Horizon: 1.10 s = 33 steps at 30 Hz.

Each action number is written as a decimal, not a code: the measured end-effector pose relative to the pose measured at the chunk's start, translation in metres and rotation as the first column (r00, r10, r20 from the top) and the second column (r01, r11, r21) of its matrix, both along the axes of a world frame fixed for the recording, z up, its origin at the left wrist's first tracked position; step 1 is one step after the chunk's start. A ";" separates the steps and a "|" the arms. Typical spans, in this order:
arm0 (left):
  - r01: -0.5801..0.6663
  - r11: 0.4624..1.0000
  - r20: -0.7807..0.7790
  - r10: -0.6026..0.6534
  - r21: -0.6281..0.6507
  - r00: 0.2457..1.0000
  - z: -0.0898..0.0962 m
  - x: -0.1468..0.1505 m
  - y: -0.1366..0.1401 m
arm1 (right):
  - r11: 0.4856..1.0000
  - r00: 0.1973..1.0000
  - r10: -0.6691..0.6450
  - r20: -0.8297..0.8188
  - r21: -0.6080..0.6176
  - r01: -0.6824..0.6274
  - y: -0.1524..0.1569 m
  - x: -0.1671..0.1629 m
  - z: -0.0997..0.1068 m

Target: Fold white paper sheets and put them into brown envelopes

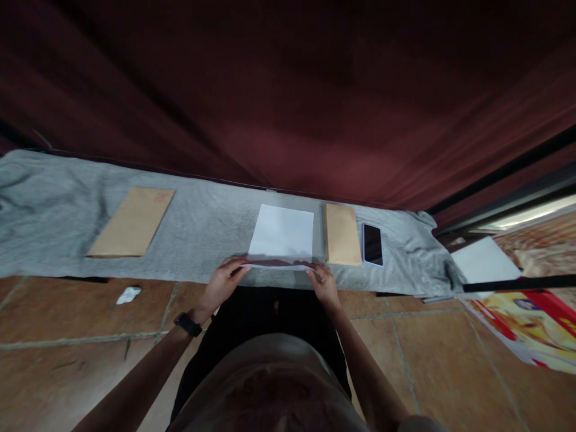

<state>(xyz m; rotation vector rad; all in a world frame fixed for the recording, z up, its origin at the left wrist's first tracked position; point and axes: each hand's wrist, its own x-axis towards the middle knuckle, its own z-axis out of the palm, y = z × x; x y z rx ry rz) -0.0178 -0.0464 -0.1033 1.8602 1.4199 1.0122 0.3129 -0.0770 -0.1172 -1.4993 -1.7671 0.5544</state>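
A white sheet of paper lies on the grey cloth in front of me. Along its near side runs a thin raised white edge, pinched at its left end by my left hand and at its right end by my right hand. Whether this edge belongs to the same sheet or to a separate one, I cannot tell. Thumbs and fingers of both hands are closed on the paper. Just right of the sheet rests a stack of brown envelopes; farther left is another brown envelope.
A phone lies right of the envelope stack on the grey cloth. Dark red curtain hangs behind. On the tiled floor are a crumpled white scrap and, at right, a colourful printed box. A black bar stands at right.
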 end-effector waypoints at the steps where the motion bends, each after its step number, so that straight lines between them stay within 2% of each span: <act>1: -0.023 1.000 0.011 0.023 -0.014 1.000 -0.001 -0.001 -0.003 | 1.000 1.000 -0.009 0.014 -0.001 0.009 -0.002 0.000 -0.001; 7: -0.092 0.993 0.012 0.094 -0.076 0.996 -0.001 0.002 -0.001 | 0.991 0.987 -0.120 0.111 -0.043 0.125 0.000 -0.008 -0.002; 12: -0.150 0.982 0.023 0.154 -0.110 0.988 0.004 0.012 0.011 | 0.973 0.974 -0.173 0.147 -0.126 0.192 0.011 -0.013 0.008; 17: -0.170 0.971 0.008 0.174 -0.168 0.985 0.007 0.019 0.022 | 0.939 0.944 -0.198 0.263 -0.227 0.260 0.019 -0.017 0.019; 21: -0.163 0.965 0.013 0.170 -0.206 0.985 0.011 0.020 0.030 | 0.901 0.913 -0.201 0.354 -0.299 0.314 0.024 -0.020 0.026; 24: -0.103 0.965 0.062 0.122 -0.241 0.991 0.013 0.018 0.032 | 0.877 0.898 -0.206 0.388 -0.333 0.345 0.027 -0.021 0.029; 28: -0.019 0.984 0.077 0.033 -0.178 0.996 0.015 0.015 0.032 | 0.861 0.888 -0.208 0.410 -0.354 0.365 0.031 -0.021 0.031; 33: -0.037 0.992 0.045 0.042 -0.121 0.998 0.013 0.018 0.034 | 0.885 0.910 -0.244 0.335 -0.306 0.350 0.033 -0.019 0.026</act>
